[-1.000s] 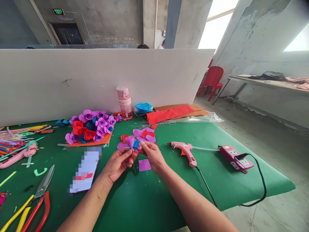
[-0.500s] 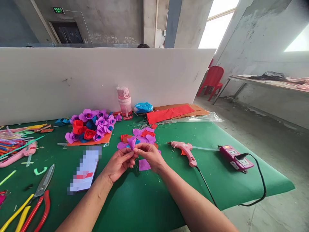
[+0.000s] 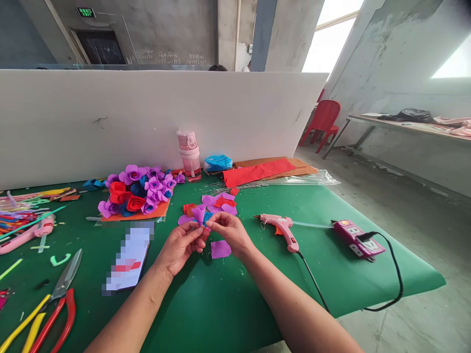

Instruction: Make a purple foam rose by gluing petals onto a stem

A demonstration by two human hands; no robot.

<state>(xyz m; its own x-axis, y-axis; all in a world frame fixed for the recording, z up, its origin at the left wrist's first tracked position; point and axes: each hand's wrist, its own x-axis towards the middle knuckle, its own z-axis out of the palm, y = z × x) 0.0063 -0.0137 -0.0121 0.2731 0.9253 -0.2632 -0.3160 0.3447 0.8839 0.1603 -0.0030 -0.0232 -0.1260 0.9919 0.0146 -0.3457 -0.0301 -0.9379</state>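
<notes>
A small purple paper flower point(image 3: 199, 214), shaped like a cone with petals flaring at the top, stands upright between my hands. My left hand point(image 3: 186, 246) is closed, pinching its base between thumb and fingers. From the other side my right hand point(image 3: 232, 234) also pinches low on the flower; the exact contact is hidden by the fingers. Just beyond lie loose purple, red and blue paper petals point(image 3: 228, 208). A purple paper square point(image 3: 221, 249) rests on the green table below my right hand. Finished purple, red and blue flowers point(image 3: 154, 185) are heaped at the back left.
A pink glue gun point(image 3: 282, 226) lies to the right, its cord running off the front edge, near a purple power strip point(image 3: 355, 236). Left are a phone point(image 3: 128, 260), scissors point(image 3: 66, 279) and craft sticks point(image 3: 16, 215). Behind stand a pink bottle point(image 3: 190, 156) and a white partition point(image 3: 147, 117).
The flower has turned and its top looks more spread. My right fingers have shifted slightly at its side. The view has moved a little; other things lie where they were.
</notes>
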